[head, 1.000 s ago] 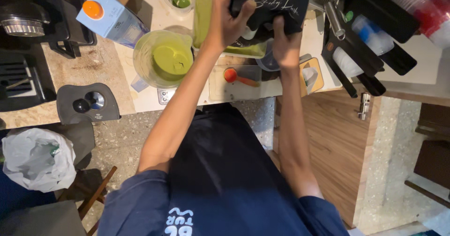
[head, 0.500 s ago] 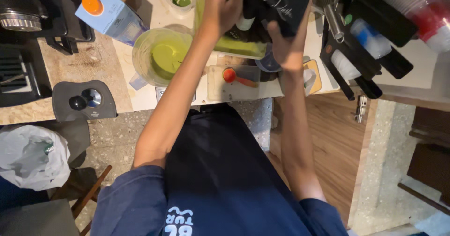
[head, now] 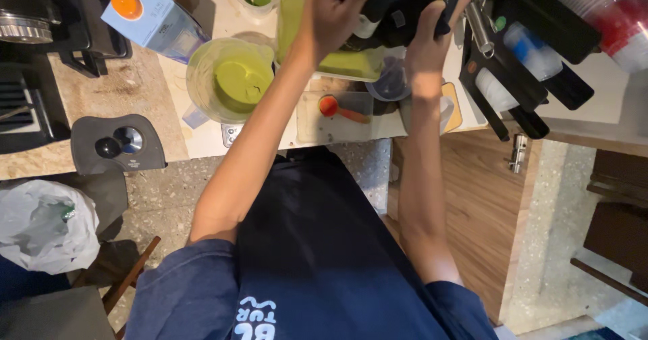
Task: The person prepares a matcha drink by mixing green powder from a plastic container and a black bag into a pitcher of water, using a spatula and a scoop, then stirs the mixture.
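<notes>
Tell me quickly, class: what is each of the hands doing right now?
Left hand: closed on the upper left part of the black bag.
Right hand: gripping the same black bag from below.

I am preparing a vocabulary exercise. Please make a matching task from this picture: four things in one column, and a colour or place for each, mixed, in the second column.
Things:
1. dark flexible bag
2. small plastic measuring scoop
3. clear round pitcher of green liquid
4. light blue carton

Descriptions:
A. has an orange round cap
B. held by left hand and right hand
C. red-orange, lying in a clear tray
D. stands on the counter beside the carton

Pairs: 1-B, 2-C, 3-D, 4-A
</notes>
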